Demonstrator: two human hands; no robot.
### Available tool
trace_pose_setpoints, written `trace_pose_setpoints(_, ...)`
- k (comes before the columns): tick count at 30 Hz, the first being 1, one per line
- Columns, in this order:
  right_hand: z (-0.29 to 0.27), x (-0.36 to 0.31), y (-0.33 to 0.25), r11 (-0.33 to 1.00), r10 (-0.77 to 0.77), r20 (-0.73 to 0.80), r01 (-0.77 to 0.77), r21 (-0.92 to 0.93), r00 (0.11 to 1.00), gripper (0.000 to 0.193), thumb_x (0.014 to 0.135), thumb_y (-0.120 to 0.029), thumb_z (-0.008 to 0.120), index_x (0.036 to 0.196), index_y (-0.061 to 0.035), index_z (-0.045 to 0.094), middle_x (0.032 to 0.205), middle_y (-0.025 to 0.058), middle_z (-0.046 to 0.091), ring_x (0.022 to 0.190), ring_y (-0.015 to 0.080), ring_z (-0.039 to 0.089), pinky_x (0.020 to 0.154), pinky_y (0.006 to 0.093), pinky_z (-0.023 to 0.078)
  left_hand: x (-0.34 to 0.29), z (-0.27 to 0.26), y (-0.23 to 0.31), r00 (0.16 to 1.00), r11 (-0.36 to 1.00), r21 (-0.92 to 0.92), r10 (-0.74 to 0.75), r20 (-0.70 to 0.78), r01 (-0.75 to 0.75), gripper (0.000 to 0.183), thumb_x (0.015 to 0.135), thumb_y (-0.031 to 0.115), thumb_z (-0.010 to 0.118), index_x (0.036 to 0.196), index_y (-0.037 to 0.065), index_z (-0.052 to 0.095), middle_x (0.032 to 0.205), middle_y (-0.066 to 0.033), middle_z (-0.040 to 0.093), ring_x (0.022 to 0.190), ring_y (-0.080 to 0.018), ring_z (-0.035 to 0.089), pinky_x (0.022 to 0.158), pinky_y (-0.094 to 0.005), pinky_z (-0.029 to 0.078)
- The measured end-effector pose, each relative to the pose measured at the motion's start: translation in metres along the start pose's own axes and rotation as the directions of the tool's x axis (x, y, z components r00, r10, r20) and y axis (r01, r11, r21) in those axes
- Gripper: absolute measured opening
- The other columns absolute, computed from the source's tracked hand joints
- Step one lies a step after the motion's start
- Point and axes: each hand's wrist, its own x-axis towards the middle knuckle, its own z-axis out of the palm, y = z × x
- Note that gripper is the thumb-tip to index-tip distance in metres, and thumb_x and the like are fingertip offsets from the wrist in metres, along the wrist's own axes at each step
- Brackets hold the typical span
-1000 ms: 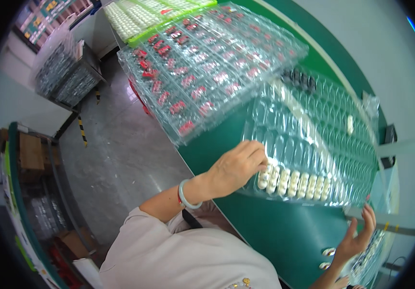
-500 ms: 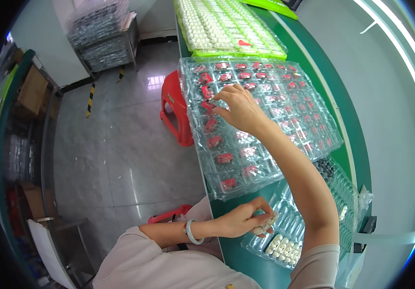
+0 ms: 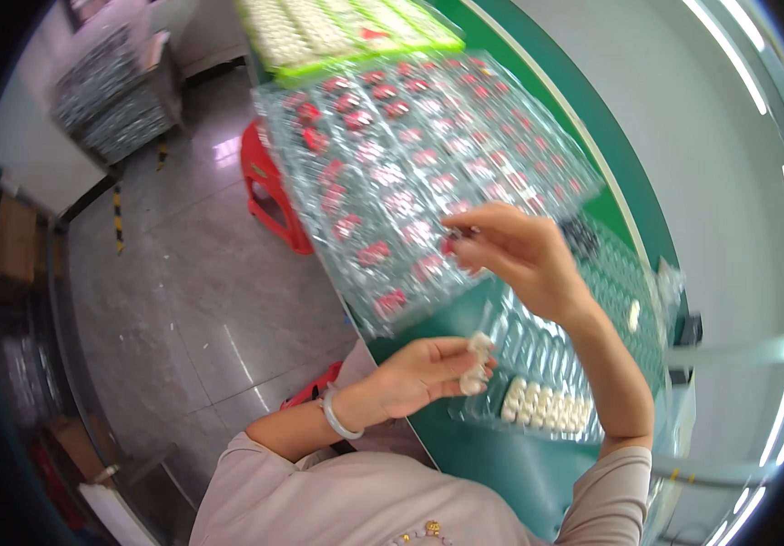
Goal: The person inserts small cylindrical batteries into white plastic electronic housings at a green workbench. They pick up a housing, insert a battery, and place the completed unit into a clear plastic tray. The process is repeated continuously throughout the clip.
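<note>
My left hand [image 3: 424, 375], a pale bangle at its wrist, is closed round a knobbly white piece [image 3: 477, 364] with rounded lumps, over the table's near edge. Slightly farther off and to the right, my right hand [image 3: 524, 255] pinches a small dark-and-red part [image 3: 456, 238], blurred by motion; its exact kind cannot be made out. Beneath and beyond that hand lies a large clear plastic tray [image 3: 319, 264] with rows of small red parts [image 3: 374, 253] in its pockets. Nearer me, a clear tray [image 3: 492, 405] carries rows of small white rounded pieces [image 3: 538, 400].
A bright green tray [image 3: 305, 68] of white pieces lies at the far end of the green table [image 3: 510, 464]. Black parts [image 3: 581, 237] sit in the right-hand clear tray. A red stool [image 3: 269, 196] stands left of the table. Stacked clear trays [image 3: 123, 100] rest on a stand at far left.
My right hand has come back from the far-left pockets of the red-part tray toward me, carrying the small part. My left hand still holds the white piece. The whole view has shifted.
</note>
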Motion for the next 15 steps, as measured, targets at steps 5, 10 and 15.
trace_pose_setpoints(5, -0.015, -0.156, 0.014, 0.952, 0.251, -0.29, -0.181, 0.248, 0.924, 0.024, 0.08, 0.001, 0.064, 0.103, -0.0014, 0.061, 0.092, 0.0059, 0.061, 0.081, 0.0119, 0.061, 0.072, 0.0266, 0.05, -0.001, 0.033, -0.013, 0.998, 0.99, 0.14, 0.027, 0.055, -0.035, 0.039, 0.093, 0.021, 0.052, 0.126, 0.0, 0.046, 0.123, -0.0109, 0.052, 0.109, -0.0185, 0.054, 0.089, -0.0307, 0.049)
trace_pose_setpoints(10, 0.021, -0.275, 0.039, 0.98, 0.199, -0.559, -0.167, 0.108, 0.805, 0.023, 0.076, 0.005, 0.065, 0.098, 0.0005, 0.06, 0.094, 0.0078, 0.061, 0.081, 0.0142, 0.062, 0.073, 0.0265, 0.052, 0.02, 0.074, -0.057, 0.953, 0.929, 0.248, -0.296, 0.059, 0.273, 0.046, 0.085, 0.017, 0.063, 0.124, 0.0, 0.047, 0.123, -0.015, 0.053, 0.115, -0.0262, 0.052, 0.084, -0.034, 0.052)
trace_pose_setpoints(15, 0.073, -0.352, 0.05, 0.974, 0.225, -0.857, -0.108, 0.197, 0.463, 0.03, 0.074, 0.006, 0.066, 0.103, -0.0006, 0.061, 0.095, 0.0074, 0.061, 0.08, 0.0144, 0.061, 0.071, 0.0261, 0.052, 0.031, 0.106, -0.113, 0.866, 0.82, 0.353, -0.497, 0.048, 0.451, 0.043, 0.087, 0.02, 0.061, 0.123, 0.002, 0.048, 0.125, -0.0151, 0.052, 0.116, -0.0272, 0.052, 0.087, -0.0348, 0.05)
